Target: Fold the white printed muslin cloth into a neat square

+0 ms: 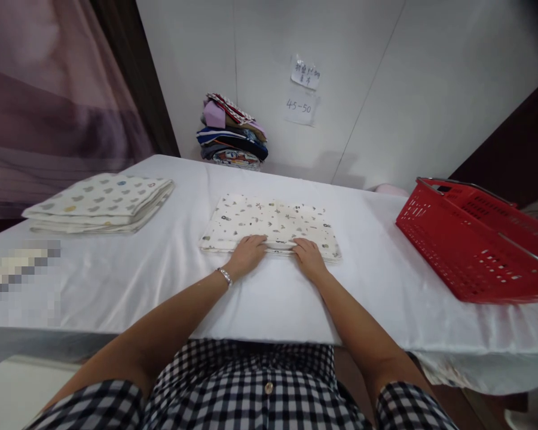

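Folded patterned cloth (269,226) at the middle of the white-covered table (130,280), long axis running left to right, across the body rather than away from it. Near long edge of the cloth turned toward the body, and both hands set on exactly that edge. Left hand (247,251) at the near edge just left of the cloth's middle, fingers pressed together and laid flat over the fold, tips pointing toward the cloth's centre; a bracelet (225,276) at that wrist. Right hand (309,255) at the same edge just right of the middle, fingers likewise close together and flat, not pinching, knuckles a little raised. Hands near each other, a short stretch of the cloth's edge between them, neither plainly nearer than the other. Bulk of the cloth beyond the fingertips, toward the wall.

Left of the cloth, well apart: a second folded pile (101,203) with a similar print. Right of the cloth, well apart: a red plastic basket (475,239) at the table's right side. Beyond the cloth, against the wall: a stack of folded coloured textiles (233,131), with paper notes (302,89) taped to the wall above and to its right.
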